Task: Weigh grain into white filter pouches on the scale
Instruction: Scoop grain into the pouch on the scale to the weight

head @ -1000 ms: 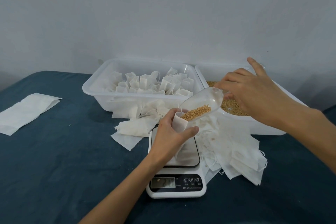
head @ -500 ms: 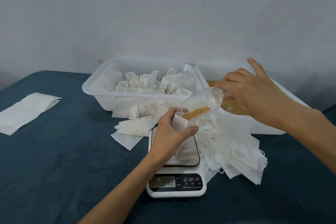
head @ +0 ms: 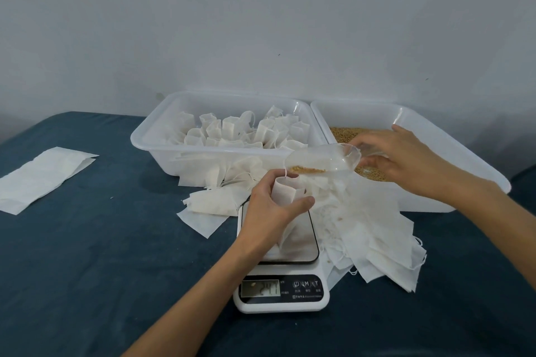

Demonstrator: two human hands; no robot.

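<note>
head view, hands: left hand [head: 271, 211] is wrapped round an open filter pouch [head: 285, 193], holding it upright on the scale [head: 281, 278] platform. Right hand [head: 406, 164] pinches the handle end of a clear plastic scoop [head: 324, 160].
grip state: left clamped on the pouch w/ fingers + thumb curled round it. Right clamped on the scoop handle.
what changed: vs 1 s ago the scoop held a decent heap of grain, now only a thin strip of grain [head: 308, 170] sits at its lip. It's also tipped flatter, lip just above the pouch mouth. So most of it went into the pouch imo.
scale readout: display [head: 260, 288] is lit, digits too blurry to read tbh.
task meaning: this pouch is prob near its target wt, next is a tiny top-up or stop, depends on the number.
other stuff: filled pouches stand in the left tub [head: 150, 139], grain tub [head: 435, 200] on the right, empty pouches [head: 377, 238] piled beside the scale on the blue tabletop [head: 87, 269].
</note>
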